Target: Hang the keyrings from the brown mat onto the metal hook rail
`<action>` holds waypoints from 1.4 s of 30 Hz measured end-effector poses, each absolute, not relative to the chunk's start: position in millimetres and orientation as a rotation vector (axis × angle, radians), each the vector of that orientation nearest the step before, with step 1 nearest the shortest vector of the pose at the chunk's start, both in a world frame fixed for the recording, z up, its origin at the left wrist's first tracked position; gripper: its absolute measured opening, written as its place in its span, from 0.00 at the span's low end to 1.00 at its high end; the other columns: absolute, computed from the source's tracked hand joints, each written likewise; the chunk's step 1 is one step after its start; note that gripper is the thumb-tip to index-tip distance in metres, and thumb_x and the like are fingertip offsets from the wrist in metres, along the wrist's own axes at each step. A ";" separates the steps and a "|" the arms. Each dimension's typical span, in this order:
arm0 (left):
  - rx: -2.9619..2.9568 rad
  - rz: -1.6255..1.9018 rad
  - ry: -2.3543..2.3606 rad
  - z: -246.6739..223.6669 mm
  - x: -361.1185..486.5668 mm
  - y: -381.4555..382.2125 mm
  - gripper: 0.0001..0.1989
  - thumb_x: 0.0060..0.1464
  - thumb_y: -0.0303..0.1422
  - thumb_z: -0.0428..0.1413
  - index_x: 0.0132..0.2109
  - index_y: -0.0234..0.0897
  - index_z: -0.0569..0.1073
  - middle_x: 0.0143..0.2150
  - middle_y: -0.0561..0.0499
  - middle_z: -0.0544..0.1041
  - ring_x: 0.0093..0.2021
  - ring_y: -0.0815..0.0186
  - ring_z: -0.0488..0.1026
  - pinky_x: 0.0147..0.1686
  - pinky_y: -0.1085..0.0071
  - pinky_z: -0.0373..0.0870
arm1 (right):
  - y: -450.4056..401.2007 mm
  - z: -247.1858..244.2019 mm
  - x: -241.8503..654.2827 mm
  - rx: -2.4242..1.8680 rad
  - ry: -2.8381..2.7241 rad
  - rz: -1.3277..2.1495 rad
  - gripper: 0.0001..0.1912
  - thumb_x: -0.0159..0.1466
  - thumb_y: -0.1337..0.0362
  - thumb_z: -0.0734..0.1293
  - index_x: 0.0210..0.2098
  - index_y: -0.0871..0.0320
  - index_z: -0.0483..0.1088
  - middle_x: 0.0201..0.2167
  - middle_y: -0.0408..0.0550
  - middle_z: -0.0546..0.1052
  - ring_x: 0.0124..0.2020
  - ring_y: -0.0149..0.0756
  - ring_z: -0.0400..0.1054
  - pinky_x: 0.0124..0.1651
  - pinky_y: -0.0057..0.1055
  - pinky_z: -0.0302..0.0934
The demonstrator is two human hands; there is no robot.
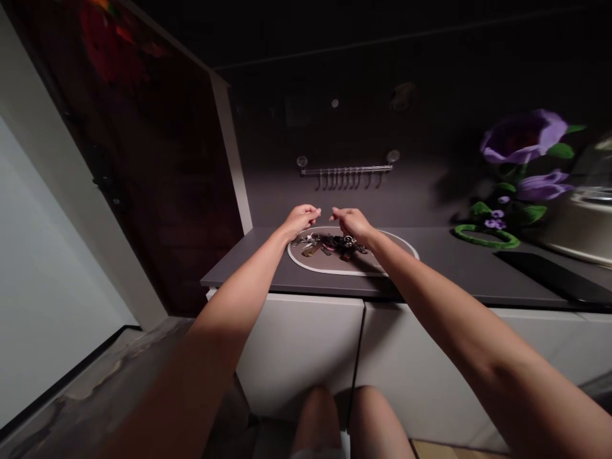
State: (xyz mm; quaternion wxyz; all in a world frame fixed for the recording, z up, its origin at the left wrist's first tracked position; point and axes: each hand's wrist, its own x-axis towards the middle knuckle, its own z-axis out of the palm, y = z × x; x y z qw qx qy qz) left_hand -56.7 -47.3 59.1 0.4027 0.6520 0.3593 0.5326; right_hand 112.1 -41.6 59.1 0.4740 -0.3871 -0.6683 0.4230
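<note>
My left hand (302, 220) is raised just over the left part of an oval mat (382, 268), thumb and fingers pinched together. Facing it across a small gap, my right hand (352, 222) also has its fingertips pressed together. Whatever either pinch holds, if anything, is too small to make out. Beneath the hands, several keys with rings and dark fobs (342, 245) lie in a loose heap on the mat. Metal rings show right under my right hand, and I cannot tell whether they touch it.
A clear rail with several hooks (347, 171) is fixed to the wall behind the mat. To the right on the grey counter (444, 274) are purple flowers (526, 140) with a green ring base, a flat black object (554, 277) and a pale rounded appliance (583, 223). A dark door (157, 159) stands left.
</note>
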 end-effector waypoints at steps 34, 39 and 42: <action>2.521 0.722 1.539 16.0 -102.4 3.4 0.06 0.49 0.28 0.52 0.29 0.32 0.73 0.24 0.54 0.70 0.26 0.72 0.62 0.27 0.75 0.54 | 5.9 18.3 60.2 -1.269 -2.411 0.004 0.11 0.58 0.67 0.64 0.38 0.62 0.74 0.36 0.51 0.77 0.36 0.33 0.68 0.38 0.23 0.54; 2.288 0.953 1.488 19.3 -98.0 1.8 0.04 0.49 0.26 0.52 0.29 0.30 0.71 0.23 0.54 0.69 0.24 0.73 0.62 0.27 0.76 0.55 | 4.6 19.3 60.0 -1.271 -2.385 0.020 0.10 0.56 0.68 0.65 0.37 0.61 0.74 0.35 0.50 0.77 0.36 0.33 0.67 0.37 0.23 0.54; 2.110 1.109 1.417 20.5 -95.0 1.2 0.04 0.49 0.26 0.53 0.29 0.30 0.70 0.21 0.55 0.67 0.23 0.75 0.61 0.26 0.77 0.56 | 3.9 20.2 60.3 -1.255 -2.342 0.065 0.08 0.55 0.68 0.65 0.35 0.61 0.74 0.33 0.49 0.77 0.34 0.31 0.67 0.36 0.23 0.54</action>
